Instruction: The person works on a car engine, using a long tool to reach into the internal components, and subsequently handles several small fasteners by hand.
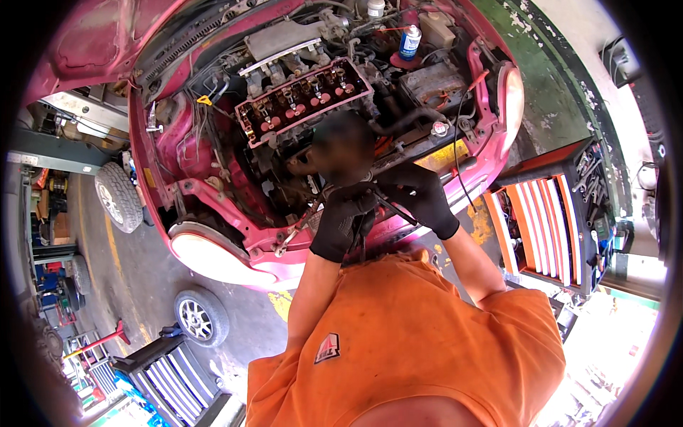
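Hands meet at the front edge of the red car (213, 249), both in black gloves. Left hand (340, 226) is clenched around a thin metal rod (299, 229), likely to steady it; right hand (421, 196) pinches a dark slim tool (393, 210) just beside it. Rod's long axis runs diagonally, its free end pointing down-left toward the bumper (upper end hidden in the glove). Open engine (302, 99) sits beyond, a blue spray can (409, 41) standing upright near the battery (434, 84). Orange tool cart (548, 228) stands to the right.
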